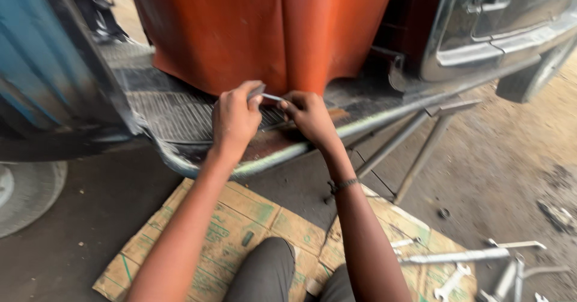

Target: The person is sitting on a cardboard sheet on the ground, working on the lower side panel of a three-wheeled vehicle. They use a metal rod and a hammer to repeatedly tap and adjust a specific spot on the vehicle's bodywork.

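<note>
Ribbed vehicle floorboard (180, 112), both hands' fingers (255, 97) pinching slim silver metal tool (271, 97)

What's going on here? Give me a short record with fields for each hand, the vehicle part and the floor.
Left hand: pinches a small grey metal piece at the footboard
Right hand: fingers hold a thin metal piece beside it
Footboard: ribbed, dark, below an orange panel
Floor: flattened cardboard under the knees; spanners lie at right
</note>
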